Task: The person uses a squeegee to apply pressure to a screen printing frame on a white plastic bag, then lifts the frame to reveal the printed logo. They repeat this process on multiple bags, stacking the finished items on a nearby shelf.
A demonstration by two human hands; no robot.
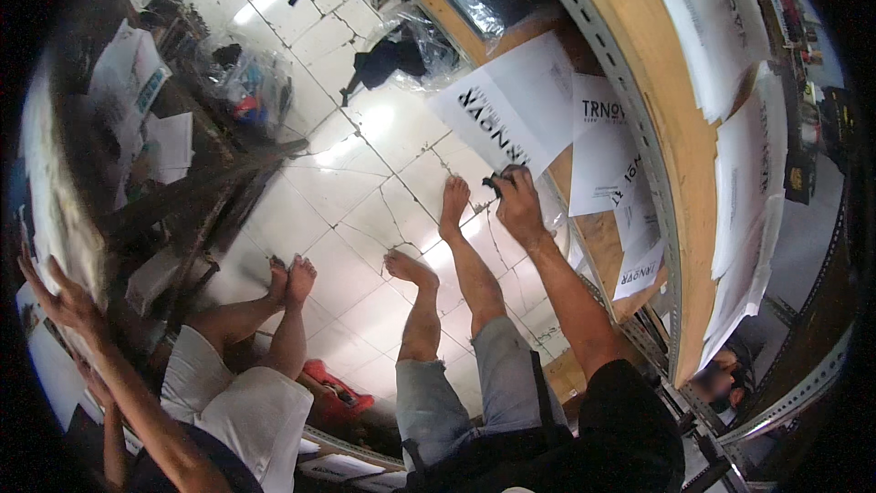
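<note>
My right hand (518,205) is closed at the lower edge of a white printed sheet (534,82), its fingers pinching there. A small black object (491,185) sticks out at the fingertips; its kind is unclear. The sheet lies tilted, partly over the lower wooden shelf (525,44) and partly out over the floor. Beside it on that shelf lie several more white sheets (598,160) with black lettering, overlapping one another. My left hand does not show.
At left, another person's hand (68,306) rests by a pale surface; that person sits in white shorts. Stacked sheets (748,164) lie on the upper wooden shelf (680,64) at right. Black cloth in clear plastic (401,55) sits on the tiled floor (365,141). Another person (721,382) appears lower right.
</note>
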